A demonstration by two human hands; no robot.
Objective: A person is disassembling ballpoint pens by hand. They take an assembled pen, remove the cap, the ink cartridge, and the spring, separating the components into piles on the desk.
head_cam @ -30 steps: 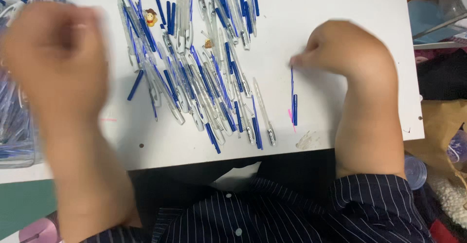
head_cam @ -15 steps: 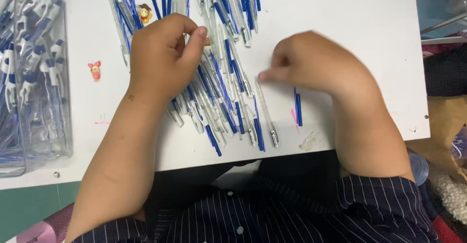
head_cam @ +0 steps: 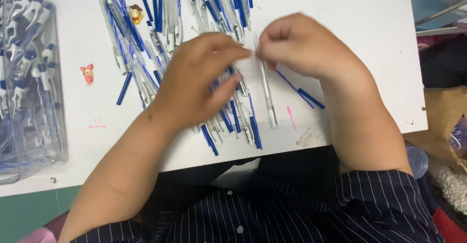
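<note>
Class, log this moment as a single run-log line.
left hand: fingers at top of clear pen barrel | right hand: pinching same end | barrel: tilted over pen parts pile | white table

A white tabletop (head_cam: 350, 9) fills most of the view under even, flat light, marked with a pink streak (head_cam: 291, 117) and a scuffed patch (head_cam: 309, 137) near its front edge. Below its left corner shows a green surface (head_cam: 29, 209). Brown paper (head_cam: 445, 121) lies crumpled off the right side.
</note>
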